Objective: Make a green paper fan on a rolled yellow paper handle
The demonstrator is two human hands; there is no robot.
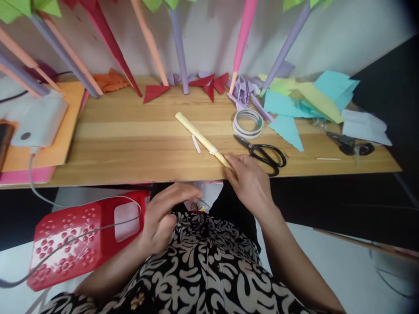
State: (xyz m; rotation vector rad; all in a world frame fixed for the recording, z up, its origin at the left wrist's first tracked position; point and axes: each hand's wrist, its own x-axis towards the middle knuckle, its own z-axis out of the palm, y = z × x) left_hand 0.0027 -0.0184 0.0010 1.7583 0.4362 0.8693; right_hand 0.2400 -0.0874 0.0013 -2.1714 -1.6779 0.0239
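Note:
A pale yellow rolled-paper stick (199, 135) lies slantwise on the wooden tabletop, thicker at its far end and with a whitish bit of tape near its middle. My right hand (248, 183) grips its thin near end at the table edge, with thumb and fingers closed round it. Over my lap, just below the edge, hovers my left hand (170, 213), its fingers stretched out and nothing visible in it. Beside the stick is a small white strip (196, 144). Black-handled scissors (262, 152) rest right of my right hand, and tape rolls (248, 124) lie behind them.
Along the wall lean several coloured paper stems (178, 48). Folded red paper (212, 85) and blue paper sheets (288, 107) lie at the back. A white device with a cable (42, 122) is at left. Below stands a red plastic stool (72, 244).

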